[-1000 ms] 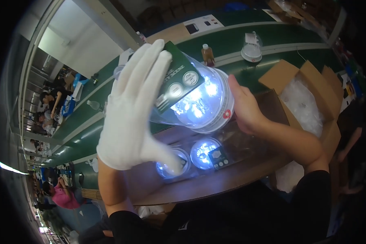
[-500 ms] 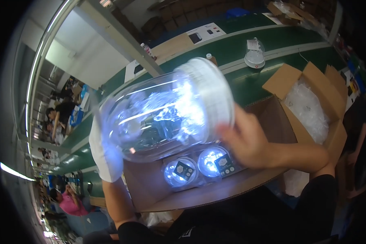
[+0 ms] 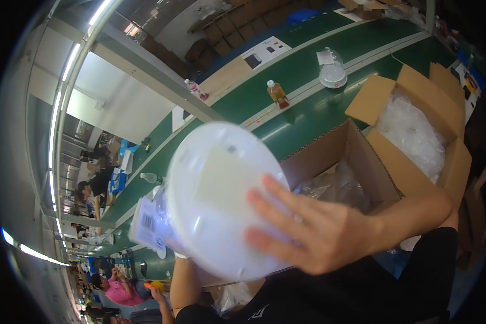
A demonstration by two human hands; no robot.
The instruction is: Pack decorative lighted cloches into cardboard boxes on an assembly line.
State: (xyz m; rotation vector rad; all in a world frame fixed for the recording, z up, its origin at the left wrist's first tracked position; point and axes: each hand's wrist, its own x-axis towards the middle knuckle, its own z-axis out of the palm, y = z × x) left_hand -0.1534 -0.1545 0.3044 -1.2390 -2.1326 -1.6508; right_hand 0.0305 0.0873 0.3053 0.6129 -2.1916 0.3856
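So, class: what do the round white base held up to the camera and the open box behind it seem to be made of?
Round white base: probably plastic, smooth and matt, evenly white with a moulded rim. Open box: corrugated cardboard, brown and dull, with folded flaps and raw edges.

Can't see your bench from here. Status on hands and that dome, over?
Right hand flat on the white round base of the dome, held up to the camera. Left hand hidden behind it. Open cardboard box below, nothing blocking.

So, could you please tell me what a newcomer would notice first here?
A large white round base of a clear domed item fills the centre, the right hand spread across it. Behind it runs a green conveyor belt; at right, an open cardboard box holds clear plastic bags.
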